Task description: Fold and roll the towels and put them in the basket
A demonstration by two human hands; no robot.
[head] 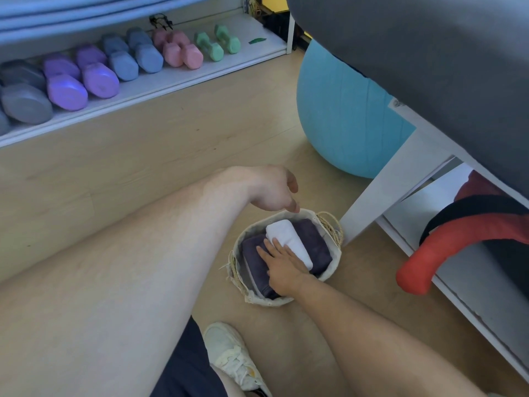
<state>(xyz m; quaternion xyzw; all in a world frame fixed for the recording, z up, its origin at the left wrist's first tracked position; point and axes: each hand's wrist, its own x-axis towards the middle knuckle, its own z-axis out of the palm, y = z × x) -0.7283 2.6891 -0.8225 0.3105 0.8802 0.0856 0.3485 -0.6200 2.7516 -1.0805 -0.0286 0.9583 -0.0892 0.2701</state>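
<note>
White towel [289, 242]: rolled, in basket [333, 270] on purple towels [312, 239].
Right hand [282, 266]: my fingers flat, pressing.
Left hand [269, 190]: loosely curled, empty.

Left hand [273, 193] raised, wrist bent, fingers curled loosely downward, holding nothing. Right hand [282, 267] lower, palm down, fingers spread flat and pressing. Both forearms bare, stretched forward from the body.

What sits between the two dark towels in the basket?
In the head view, a rolled white towel lies between the dark towels in the basket, under the right hand.
</note>
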